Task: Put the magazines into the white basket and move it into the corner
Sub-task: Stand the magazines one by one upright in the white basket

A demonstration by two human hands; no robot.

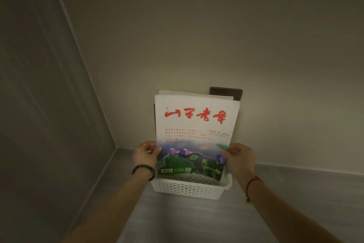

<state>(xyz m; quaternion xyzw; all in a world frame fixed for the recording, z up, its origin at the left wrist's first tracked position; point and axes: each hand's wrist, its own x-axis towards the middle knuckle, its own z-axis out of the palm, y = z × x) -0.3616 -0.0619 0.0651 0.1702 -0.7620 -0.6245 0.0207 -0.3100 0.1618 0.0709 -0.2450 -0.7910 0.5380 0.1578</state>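
The magazines point(194, 124) stand upright as a stack in the white perforated basket point(189, 189). The front one has a white cover with red script and a green landscape picture. My left hand point(145, 155) grips the stack's left edge, and my right hand point(239, 157) grips its right edge. A dark magazine corner point(226, 92) sticks out behind the stack at the top right. The basket sits on the grey floor close to the wall corner; its base is partly hidden by the magazines.
Two walls meet in a corner point(116, 147) just left of the basket. A grey skirting board point(307, 169) runs along the right wall. Grey floor point(187, 221) stretches toward me in front of the basket.
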